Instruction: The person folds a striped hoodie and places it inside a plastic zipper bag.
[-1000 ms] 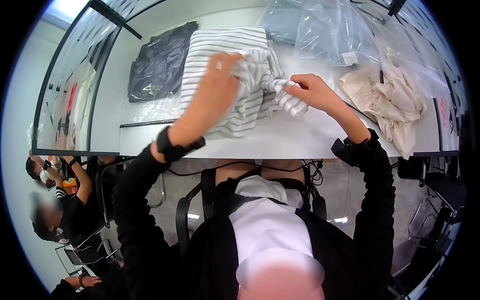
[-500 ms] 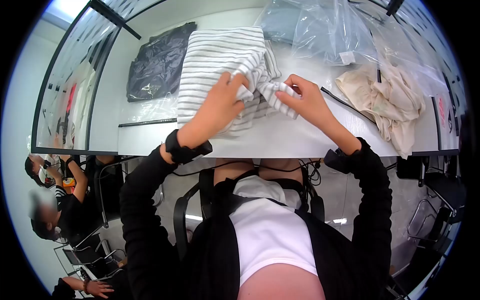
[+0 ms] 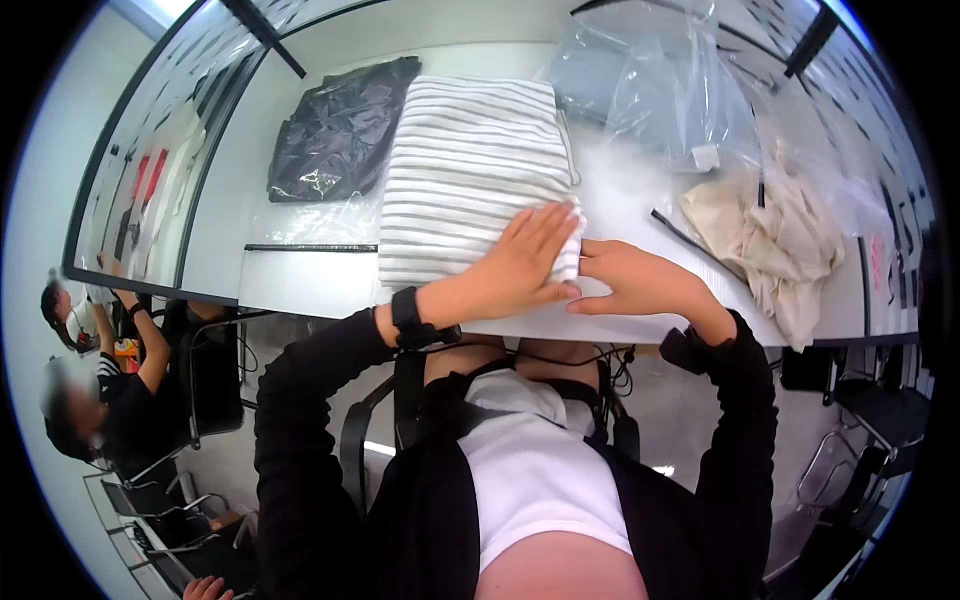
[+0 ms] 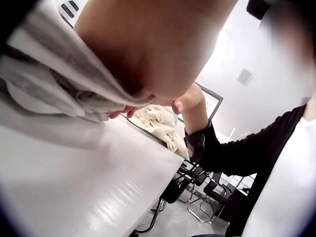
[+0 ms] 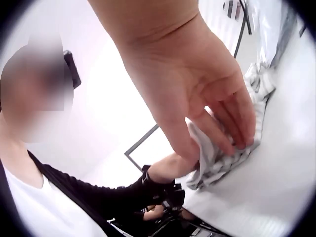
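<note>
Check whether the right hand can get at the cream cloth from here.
Probably yes. The right hand is at the edge of the striped cloth; the cream cloth lies farther right, its near part uncovered. Only a thin black strip lies between; clear plastic might hinder its far side.

No words or numbers can be read here. A little white tag sits on the big, see-through plastic bag, but it is too small to read. Some small red marks near the tabletop's right end are too blurry to read.
</note>
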The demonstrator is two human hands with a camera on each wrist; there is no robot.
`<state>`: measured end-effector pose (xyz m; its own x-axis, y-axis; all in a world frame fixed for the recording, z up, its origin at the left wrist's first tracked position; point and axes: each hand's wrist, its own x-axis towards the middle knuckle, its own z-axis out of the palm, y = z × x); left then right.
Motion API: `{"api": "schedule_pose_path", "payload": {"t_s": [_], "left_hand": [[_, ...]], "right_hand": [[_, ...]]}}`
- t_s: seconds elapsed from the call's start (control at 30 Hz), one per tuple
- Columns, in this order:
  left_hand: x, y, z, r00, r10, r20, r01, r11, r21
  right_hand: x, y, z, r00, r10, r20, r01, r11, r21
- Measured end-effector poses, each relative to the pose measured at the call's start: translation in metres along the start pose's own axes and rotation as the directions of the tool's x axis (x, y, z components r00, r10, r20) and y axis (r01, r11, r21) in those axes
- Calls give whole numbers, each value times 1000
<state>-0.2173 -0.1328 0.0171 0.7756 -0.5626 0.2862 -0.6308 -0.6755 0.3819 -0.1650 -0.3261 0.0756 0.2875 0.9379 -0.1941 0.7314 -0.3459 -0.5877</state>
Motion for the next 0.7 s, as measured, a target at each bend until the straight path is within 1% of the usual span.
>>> {"api": "schedule_pose_path", "payload": {"t_s": [0.07,0.1,0.2,0.23,0.3,0.33,0.37,0.4,0.43,0.47,0.5,0.53,0.57,0.6,0.67,0.7], "left_hand": [[-3,6,10,1000,12,21,-15,986,168],[-4,9,10,999,15,36,-22,978,209],[-2,15,11,996,48,79,-74,923,377],[-3,16,7,994,65,89,-93,929,359],[-6,17,-5,980,150,131,-161,984,77],[-7,16,-15,969,201,142,-194,979,-64],[-5,12,-27,964,221,146,-197,967,-159],[-8,9,-48,981,121,151,-76,959,-274],[-16,3,-65,995,24,100,-4,981,-192],[-24,-9,-79,989,-138,46,145,961,-234],[-31,-25,-92,973,-224,-53,207,953,-224],[-41,-45,-103,937,-335,-101,321,938,-134],[-52,-67,-107,861,-488,-141,484,872,-65],[-57,-82,-114,753,-643,-139,630,766,-130],[-63,-110,-115,635,-765,-109,746,644,-170],[-63,-118,-114,619,-785,-13,756,601,-259]], "right_hand": [[-9,13,-13,999,3,-54,4,994,111],[-11,18,-18,997,5,-81,9,985,173],[-8,29,-28,982,96,-161,-39,945,326],[-4,33,-31,980,104,-168,-40,938,344],[8,36,-34,965,202,-169,-142,939,314],[14,37,-36,952,251,-177,-192,936,297],[19,39,-36,935,300,-188,-239,927,289],[25,52,-32,914,335,-230,-263,919,294],[32,61,-31,880,406,-246,-310,884,350],[39,67,-32,841,475,-258,-351,844,406],[44,68,-35,820,520,-240,-338,778,530],[50,68,-38,800,561,-212,-318,697,643],[56,67,-40,781,599,-178,-292,602,743],[62,67,-41,790,597,-142,-283,561,778],[73,67,-42,806,588,-75,-265,471,841],[79,70,-39,808,586,-59,-252,434,865]]}}
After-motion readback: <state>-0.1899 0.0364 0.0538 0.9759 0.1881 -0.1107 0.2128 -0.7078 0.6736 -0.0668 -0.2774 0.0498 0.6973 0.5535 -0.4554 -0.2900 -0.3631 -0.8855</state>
